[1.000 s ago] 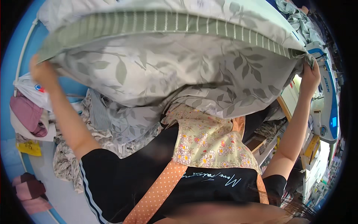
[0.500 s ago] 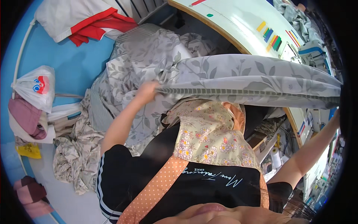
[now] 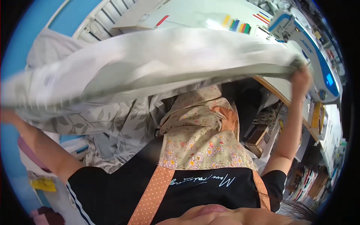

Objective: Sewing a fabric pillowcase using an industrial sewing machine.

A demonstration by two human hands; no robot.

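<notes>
A long white and grey leaf-print fabric [image 3: 150, 56] is stretched across in front of me, smeared by motion. My right hand [image 3: 302, 80] is closed on its right end, near the sewing machine. At the far left rim, my left hand [image 3: 8, 115] is closed round the other end; its fingers are partly cut off and blurred. The fabric's edge with a darker grey-green band runs between the two hands. More of the same leaf-print cloth [image 3: 101, 122] hangs in folds below the stretched part, in front of my flowered apron [image 3: 198, 131].
A white and blue sewing machine [image 3: 315, 56] stands at the right on a white table [image 3: 187, 17] with coloured strips. Beneath the table is a wooden drawer or box [image 3: 258, 135]. A white metal rack [image 3: 103, 18] is at the back left, a yellow packet [image 3: 43, 184] at the lower left.
My left hand has swung out to the left and my right hand has come inward from the right rim. The fabric between them has spread left and lifted. The view has shifted right.
</notes>
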